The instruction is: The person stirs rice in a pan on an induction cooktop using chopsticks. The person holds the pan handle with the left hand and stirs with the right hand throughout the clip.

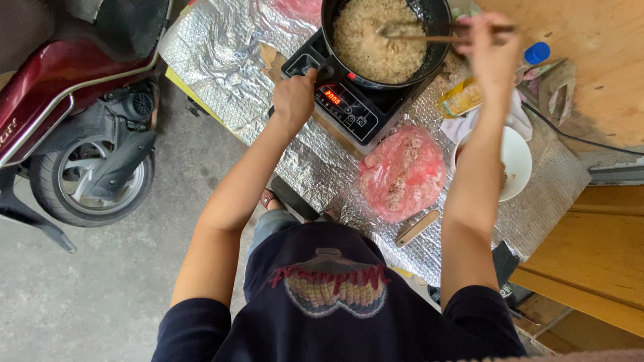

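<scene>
Cooking at a foil-covered counter [221,74] on a grey concrete floor [100,281].
A red scooter [60,94] stands at nine o'clock. At twelve o'clock the black pan [436,50] of noodles sits on the cooker [362,110]; my left hand [294,97] grips its handle, my right hand [493,47] clasps chopsticks [429,33].

Pan [429,64] on cooker [352,107]; bag [401,173] beside bowl [520,161]; scooter [74,121] left of table [221,60].
</scene>
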